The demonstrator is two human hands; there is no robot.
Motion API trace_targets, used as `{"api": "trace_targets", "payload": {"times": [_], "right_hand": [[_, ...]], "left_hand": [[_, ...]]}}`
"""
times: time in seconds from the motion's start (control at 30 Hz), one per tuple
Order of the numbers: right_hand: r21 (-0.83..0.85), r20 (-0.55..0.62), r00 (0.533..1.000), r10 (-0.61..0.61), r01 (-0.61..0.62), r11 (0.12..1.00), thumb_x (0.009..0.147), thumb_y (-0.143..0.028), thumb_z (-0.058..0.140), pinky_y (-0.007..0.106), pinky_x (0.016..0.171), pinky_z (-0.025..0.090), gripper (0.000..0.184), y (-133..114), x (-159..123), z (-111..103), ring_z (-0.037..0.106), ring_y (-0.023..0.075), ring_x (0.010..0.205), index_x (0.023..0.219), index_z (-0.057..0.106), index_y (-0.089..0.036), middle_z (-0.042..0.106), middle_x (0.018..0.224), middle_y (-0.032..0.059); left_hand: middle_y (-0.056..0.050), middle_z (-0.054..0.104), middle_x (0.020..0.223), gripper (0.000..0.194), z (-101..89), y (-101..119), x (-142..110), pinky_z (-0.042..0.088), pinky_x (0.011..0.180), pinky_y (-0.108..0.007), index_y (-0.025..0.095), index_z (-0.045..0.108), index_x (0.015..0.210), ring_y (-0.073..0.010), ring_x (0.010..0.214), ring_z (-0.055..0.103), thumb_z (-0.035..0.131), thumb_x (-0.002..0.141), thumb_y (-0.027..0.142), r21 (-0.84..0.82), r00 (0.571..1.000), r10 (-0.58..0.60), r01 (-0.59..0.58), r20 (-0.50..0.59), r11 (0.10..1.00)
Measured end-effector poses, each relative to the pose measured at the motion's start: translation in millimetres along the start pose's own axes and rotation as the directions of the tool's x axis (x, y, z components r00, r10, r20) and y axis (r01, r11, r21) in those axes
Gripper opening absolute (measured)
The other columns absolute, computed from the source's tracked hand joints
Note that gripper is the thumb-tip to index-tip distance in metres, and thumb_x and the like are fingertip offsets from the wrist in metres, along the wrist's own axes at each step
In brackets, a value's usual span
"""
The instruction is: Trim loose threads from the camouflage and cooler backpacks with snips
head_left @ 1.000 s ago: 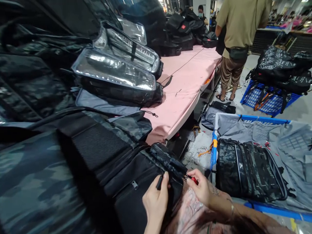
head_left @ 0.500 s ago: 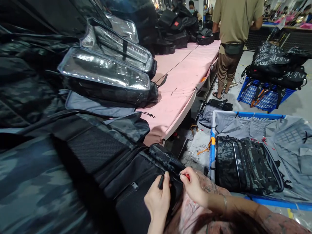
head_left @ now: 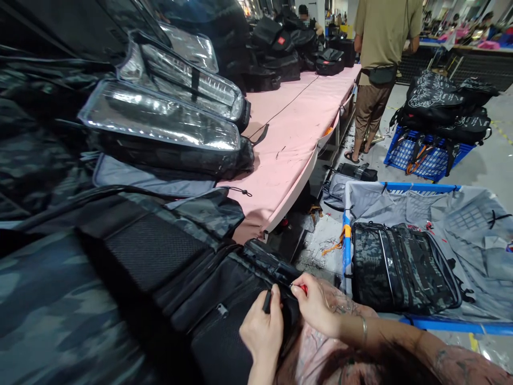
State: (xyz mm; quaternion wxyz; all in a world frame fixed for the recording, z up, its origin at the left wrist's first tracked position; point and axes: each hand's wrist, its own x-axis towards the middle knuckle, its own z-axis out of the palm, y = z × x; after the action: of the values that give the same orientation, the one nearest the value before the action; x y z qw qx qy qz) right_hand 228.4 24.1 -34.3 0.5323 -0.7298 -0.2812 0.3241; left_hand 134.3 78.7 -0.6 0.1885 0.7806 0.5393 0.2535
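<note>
A black and camouflage bag (head_left: 148,256) lies across the lower left, with mesh panels and a zipper pull (head_left: 221,310). At its near right edge my left hand (head_left: 262,326) is closed, thumb against fingers, on a black strap end (head_left: 267,302). Close beside it, my right hand (head_left: 315,305) pinches a small red object (head_left: 304,289), mostly hidden in the fingers, so its kind cannot be told. The fingertips of both hands are a short way apart, just over the bag's edge.
Silver-lined bags (head_left: 160,115) are stacked on the pink-covered table (head_left: 288,117), with black bags (head_left: 276,53) farther back. At right, a lined blue crate (head_left: 420,187) holds a camouflage bag (head_left: 404,267). Another blue crate (head_left: 412,155) carries patterned bags. A person (head_left: 379,69) stands by the table.
The view has shifted slightly, moving the table and stacked bags left in the picture. Both hands keep their grips, with the right hand a little closer to the left.
</note>
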Motion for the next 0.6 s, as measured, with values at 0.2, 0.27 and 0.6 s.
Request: {"api": "trace_targets", "payload": {"times": [0.2,0.27,0.6], "right_hand": [[-0.007,-0.028,1.0,-0.006,0.006,1.0,0.078,-0.016,0.048,0.027,0.068,0.042,0.009,3,0,4,0.054,0.0158,0.073,0.078,0.056,-0.02,0.059,0.077,0.0004],[-0.003,-0.033,0.999,-0.002,0.002,1.0,0.077,-0.017,0.048,0.027,0.067,0.041,0.009,6,1,7,0.054,0.0161,0.073,0.076,0.056,-0.02,0.059,0.076,0.0007],[0.025,-0.056,0.998,0.031,-0.03,0.999,0.077,-0.018,0.046,0.026,0.064,0.042,0.01,11,-2,2,0.054,0.0153,0.068,0.073,0.055,-0.019,0.057,0.069,-0.0009]], "left_hand": [[0.0,0.055,0.049,0.037,-0.9,1,0,0.032,0.048,-0.021,0.021,0.05,0.057,-0.0128,0.048,0.052,0.042,0.084,0.045,0.017,1.0,0.03,-0.029,-0.01,0.999],[0.0,0.055,0.049,0.037,-1.8,1,0,0.032,0.048,-0.021,0.021,0.05,0.057,-0.0127,0.048,0.052,0.042,0.084,0.044,0.021,0.999,0.036,-0.036,-0.013,0.999],[0.001,0.056,0.049,0.037,-6.4,2,0,0.033,0.048,-0.021,0.02,0.051,0.058,-0.0122,0.047,0.053,0.041,0.085,0.045,0.019,0.999,0.043,-0.043,0.007,0.999]]}}
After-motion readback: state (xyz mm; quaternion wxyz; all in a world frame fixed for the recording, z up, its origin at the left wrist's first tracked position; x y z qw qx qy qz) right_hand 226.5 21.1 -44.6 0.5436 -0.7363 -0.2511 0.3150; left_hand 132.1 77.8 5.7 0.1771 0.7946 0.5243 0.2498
